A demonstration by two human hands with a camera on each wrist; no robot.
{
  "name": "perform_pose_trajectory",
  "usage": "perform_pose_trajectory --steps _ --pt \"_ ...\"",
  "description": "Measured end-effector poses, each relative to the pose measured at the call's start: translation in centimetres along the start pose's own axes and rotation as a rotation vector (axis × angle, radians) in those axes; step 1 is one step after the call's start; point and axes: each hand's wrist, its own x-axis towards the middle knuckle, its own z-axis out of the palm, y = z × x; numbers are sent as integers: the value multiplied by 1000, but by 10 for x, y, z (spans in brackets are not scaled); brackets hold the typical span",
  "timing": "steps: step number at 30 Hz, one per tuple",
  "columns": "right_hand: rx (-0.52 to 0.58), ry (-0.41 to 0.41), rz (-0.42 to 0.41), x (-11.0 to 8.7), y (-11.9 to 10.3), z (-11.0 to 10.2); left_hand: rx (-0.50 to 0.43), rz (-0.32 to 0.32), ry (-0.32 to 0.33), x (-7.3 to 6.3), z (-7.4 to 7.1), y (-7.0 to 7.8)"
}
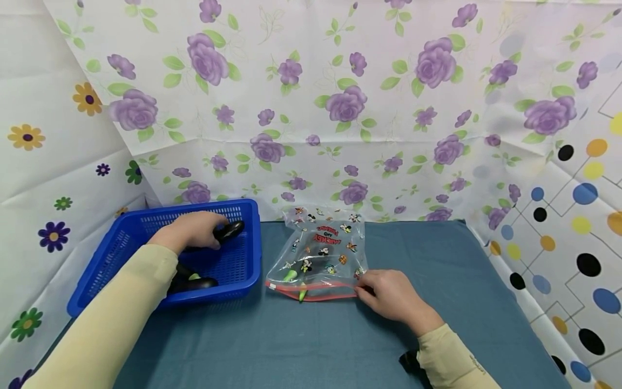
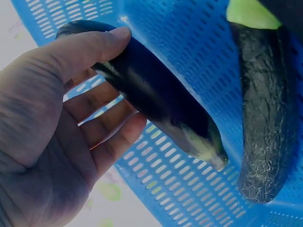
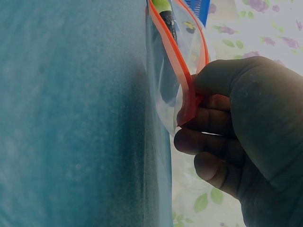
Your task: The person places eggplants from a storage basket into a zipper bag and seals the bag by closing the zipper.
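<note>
In the head view, my left hand (image 1: 194, 229) is over the blue basket, holding a glossy dark eggplant (image 1: 229, 232). The left wrist view shows the thumb on one side of this eggplant (image 2: 161, 92) and the fingers behind it. Beside it in the basket lies a dark, wrinkled vegetable (image 2: 265, 104) with a light green cap. My right hand (image 1: 393, 294) pinches the near right corner of a clear, cartoon-printed zip bag (image 1: 323, 251). Its red zip edge (image 3: 176, 59) gapes apart in the right wrist view. Dark vegetables with green ends show inside the bag.
The blue basket (image 1: 252, 254) stands at the left of the blue-green tablecloth (image 1: 291, 346), holding more dark vegetables (image 1: 199, 283) near its front wall. A flowered sheet (image 1: 311, 108) hangs behind the table, with patterned sheets at both sides. Something black (image 1: 410, 362) lies by the right sleeve.
</note>
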Motion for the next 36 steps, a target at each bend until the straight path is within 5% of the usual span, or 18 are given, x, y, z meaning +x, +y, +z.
perform_pose_trajectory --steps 17,36 --pt "-3 -4 8 0 0 1 -58 21 89 -5 -13 4" --pt "-1 2 6 0 -1 1 -148 66 273 -21 -31 26"
